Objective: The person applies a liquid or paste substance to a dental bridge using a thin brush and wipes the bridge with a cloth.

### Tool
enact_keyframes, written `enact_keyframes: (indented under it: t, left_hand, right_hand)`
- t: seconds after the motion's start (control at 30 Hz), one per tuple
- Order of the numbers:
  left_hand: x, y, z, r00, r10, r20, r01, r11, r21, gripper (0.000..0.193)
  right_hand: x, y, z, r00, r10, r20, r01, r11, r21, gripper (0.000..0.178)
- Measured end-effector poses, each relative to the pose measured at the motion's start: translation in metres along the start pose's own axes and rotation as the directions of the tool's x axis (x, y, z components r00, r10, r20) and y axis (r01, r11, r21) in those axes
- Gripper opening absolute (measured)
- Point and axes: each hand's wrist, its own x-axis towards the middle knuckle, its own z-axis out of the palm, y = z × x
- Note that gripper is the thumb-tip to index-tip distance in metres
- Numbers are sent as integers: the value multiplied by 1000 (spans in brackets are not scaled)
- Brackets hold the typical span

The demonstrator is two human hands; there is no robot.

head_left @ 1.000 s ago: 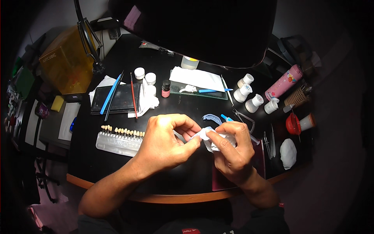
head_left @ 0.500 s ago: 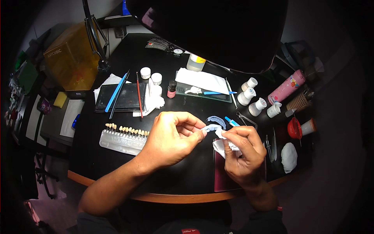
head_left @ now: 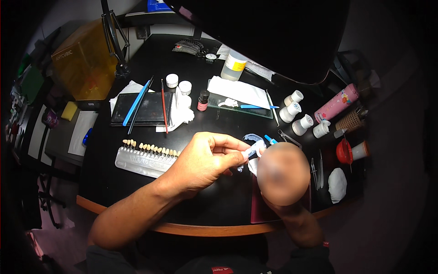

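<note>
My left hand (head_left: 205,157), fingers closed, pinches a small pale-blue arch-shaped dental piece (head_left: 250,150) above the middle of the desk. Close against its right side is my right hand (head_left: 283,173), mostly covered by a blurred patch. A crumpled white tissue (head_left: 253,166) sticks out from under that hand. Just behind the held piece, a second bluish dental arch (head_left: 253,137) lies on the desk. A blue-handled tool (head_left: 269,139) lies beside it, partly hidden by the right hand.
Left of my hands stands a tooth shade guide (head_left: 141,162). Behind lie a dark palette (head_left: 141,109) with brushes and a glass slab (head_left: 248,109) with white paper. Small bottles (head_left: 289,112) and a pink flask (head_left: 336,102) stand right. A dark monitor (head_left: 260,36) overhangs the back.
The dental piece has turned to a steeper tilt. My right hand has closed in on it and the tissue is now more hidden. The whole view has shifted slightly.
</note>
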Motion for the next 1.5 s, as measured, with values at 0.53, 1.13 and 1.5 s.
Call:
enact_keyframes:
  t: [0.53, 1.13, 1.5]
  left_hand:
    - [1, -1, 0, 1000, 20, -16, -20, 1000, -3, 31]
    - [-3, -5, 11, 935, 331, -123, -262, 884, 386, 24]
    - [-4, -4, 14, 929, 350, -117, -278, 873, 400, 22]
  right_hand:
    - [-1, -1, -2, 993, 94, 75, -104, 985, 135, 22]
    - [-6, 3, 0, 949, 309, 53, -313, 923, 225, 10]
    - [-5, 2, 1, 929, 368, 46, -366, 888, 280, 8]
